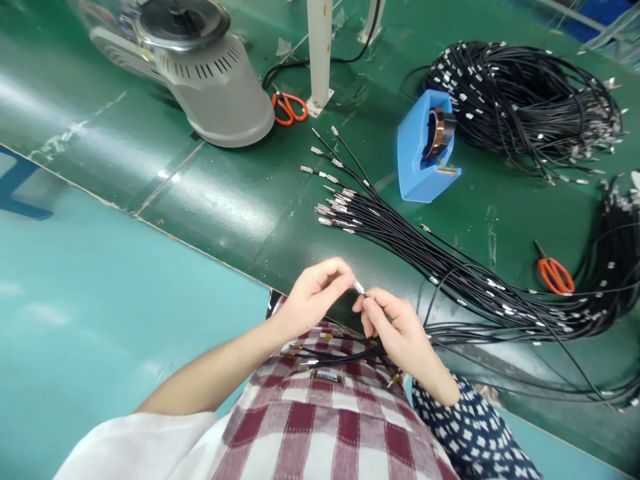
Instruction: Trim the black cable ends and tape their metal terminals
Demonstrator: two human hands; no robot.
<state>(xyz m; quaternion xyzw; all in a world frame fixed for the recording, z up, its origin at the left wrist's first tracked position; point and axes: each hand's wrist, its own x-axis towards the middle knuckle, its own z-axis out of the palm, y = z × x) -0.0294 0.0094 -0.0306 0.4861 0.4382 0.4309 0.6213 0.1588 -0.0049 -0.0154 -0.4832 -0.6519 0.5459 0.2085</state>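
Observation:
At the table's near edge, the fingertips of my left hand pinch the end of a thin black cable beside a small white tag. Just right of the tag, my right hand grips the same cable between thumb and fingers. Below my right hand, several black cable ends hang over the checked apron. Beyond my hands lies a long bundle of black cables with pale tags and metal-looking ends, running off to the right. What exactly sits in the left fingertips is partly hidden.
A blue tape dispenser with brownish tape stands behind the bundle. Farther right is a large cable coil. Orange-handled cutters lie at the right, and another orange-handled tool by a white post. A grey machine stands at the left.

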